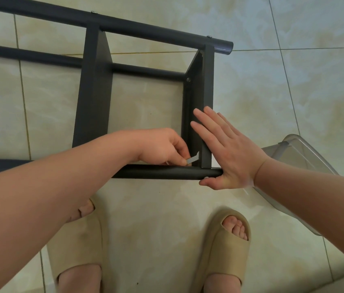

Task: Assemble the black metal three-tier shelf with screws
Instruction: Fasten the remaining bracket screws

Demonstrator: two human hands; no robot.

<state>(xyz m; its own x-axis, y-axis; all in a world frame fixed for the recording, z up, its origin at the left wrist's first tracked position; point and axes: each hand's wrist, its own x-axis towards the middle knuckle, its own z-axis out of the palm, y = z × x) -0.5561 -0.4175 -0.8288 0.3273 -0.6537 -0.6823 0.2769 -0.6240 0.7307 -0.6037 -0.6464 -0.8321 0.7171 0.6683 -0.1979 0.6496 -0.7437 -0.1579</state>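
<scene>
left hand (pixel 162 146) pinches a small grey key (pixel 193 160) at the near corner of the black shelf (pixel 95 92). right hand (pixel 226 149) lies flat, fingers straight, pressing the shelf's end. the shelf lies on its side on the floor (pixel 293 81), just past two tan slippers (pixel 226 250).

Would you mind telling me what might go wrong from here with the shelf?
1. The small flat tool, pinched by the left hand in a tight corner, may slip, and the knuckles could hit the end panel.
2. The right hand only presses flat against that panel, so the frame might shift on the smooth tiles.
</scene>
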